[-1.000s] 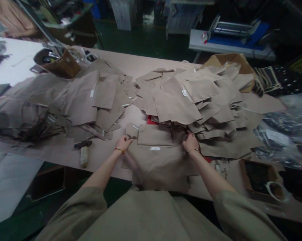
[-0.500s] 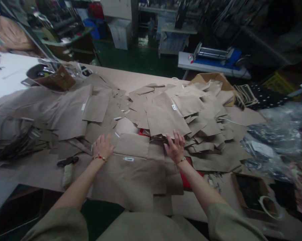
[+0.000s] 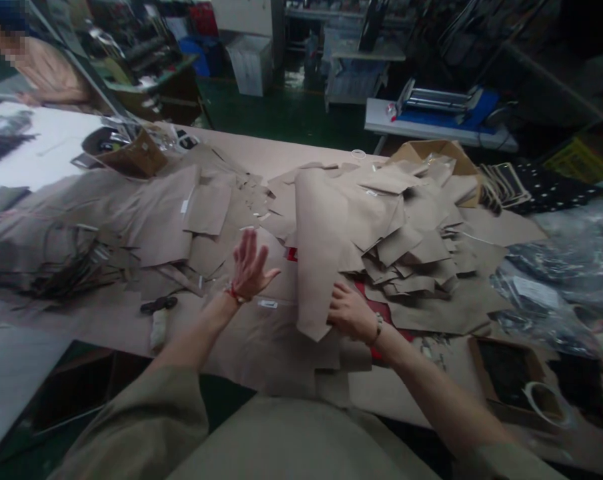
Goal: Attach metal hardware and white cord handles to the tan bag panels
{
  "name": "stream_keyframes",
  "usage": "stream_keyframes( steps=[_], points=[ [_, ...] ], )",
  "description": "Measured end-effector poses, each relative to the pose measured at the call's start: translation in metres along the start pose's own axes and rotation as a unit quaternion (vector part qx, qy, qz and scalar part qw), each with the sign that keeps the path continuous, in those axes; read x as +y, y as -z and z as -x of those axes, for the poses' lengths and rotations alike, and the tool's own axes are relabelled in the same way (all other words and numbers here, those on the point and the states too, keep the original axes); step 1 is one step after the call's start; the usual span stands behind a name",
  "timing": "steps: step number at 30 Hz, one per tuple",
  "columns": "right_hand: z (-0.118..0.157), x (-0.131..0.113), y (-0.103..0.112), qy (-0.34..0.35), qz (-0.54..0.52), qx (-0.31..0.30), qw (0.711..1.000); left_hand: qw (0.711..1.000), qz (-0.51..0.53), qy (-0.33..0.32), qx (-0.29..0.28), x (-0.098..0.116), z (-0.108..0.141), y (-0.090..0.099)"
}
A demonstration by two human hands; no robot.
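A tan sheet [image 3: 316,260] stands lifted and curled off the heap, and my right hand [image 3: 351,313] grips its lower edge. A large heap of cut tan sheets [image 3: 416,233] lies beyond that hand, with a red piece [image 3: 376,307] showing beneath it. My left hand [image 3: 249,267] is raised with fingers spread, touching nothing, above a flat tan sheet [image 3: 261,327] bearing a small white label [image 3: 267,304]. A second spread of tan sheets [image 3: 146,213] lies to the left.
A black-handled tool [image 3: 159,305] and a white roll [image 3: 157,330] lie at the near table edge. A cardboard tray with a tape ring [image 3: 544,403] sits right, beside plastic bags [image 3: 546,280]. A cardboard box [image 3: 434,153] stands at the far edge.
My right hand has moved down and now holds a sheet lifted and folded back from the heap. My left hand has risen off the flat sheet, fingers spread.
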State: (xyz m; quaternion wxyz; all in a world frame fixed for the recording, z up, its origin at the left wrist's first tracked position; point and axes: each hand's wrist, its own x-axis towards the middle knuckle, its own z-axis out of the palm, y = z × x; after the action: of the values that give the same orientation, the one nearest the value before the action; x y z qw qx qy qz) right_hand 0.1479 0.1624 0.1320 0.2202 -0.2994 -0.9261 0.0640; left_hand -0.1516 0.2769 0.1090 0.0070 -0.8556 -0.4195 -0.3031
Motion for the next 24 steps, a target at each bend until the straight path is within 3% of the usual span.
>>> stream_keyframes(
  steps=[2, 4, 7, 9, 11, 14, 16, 18, 24],
  points=[
    [0.012, -0.04, -0.033, 0.02, -0.051, -0.105, 0.993, 0.984, 0.031, -0.087, -0.155, 0.002, -0.009, 0.031],
    [0.031, -0.069, -0.068, 0.003, -0.102, -0.222, 0.97, 0.941, 0.085, -0.134, -0.298, 0.012, 0.002, 0.052],
    [0.056, -0.087, -0.11, -0.042, -0.19, -0.331, 0.923, 0.902, 0.173, -0.13, -0.374, 0.039, 0.04, 0.057],
    [0.062, -0.083, -0.129, -0.069, -0.269, -0.316, 0.907, 0.894, 0.202, -0.122, -0.381, 0.057, 0.068, 0.044],
    [0.058, -0.071, -0.144, -0.129, -0.303, -0.217, 0.919, 0.903, 0.188, -0.089, -0.377, 0.067, 0.096, 0.02],
    [0.041, -0.053, -0.171, -0.262, -0.179, -0.075, 0.945, 0.929, 0.108, 0.098, -0.341, 0.058, 0.132, -0.021],
    [0.032, -0.05, -0.192, -0.312, -0.075, -0.067, 0.945, 0.918, 0.069, 0.244, -0.304, 0.043, 0.151, -0.045],
    [0.029, -0.052, -0.21, -0.322, -0.017, -0.085, 0.943, 0.904, 0.069, 0.326, -0.267, 0.033, 0.162, -0.065],
    [0.036, -0.061, -0.228, -0.316, 0.04, -0.086, 0.944, 0.901, 0.12, 0.367, -0.198, 0.045, 0.166, -0.094]
  ],
)
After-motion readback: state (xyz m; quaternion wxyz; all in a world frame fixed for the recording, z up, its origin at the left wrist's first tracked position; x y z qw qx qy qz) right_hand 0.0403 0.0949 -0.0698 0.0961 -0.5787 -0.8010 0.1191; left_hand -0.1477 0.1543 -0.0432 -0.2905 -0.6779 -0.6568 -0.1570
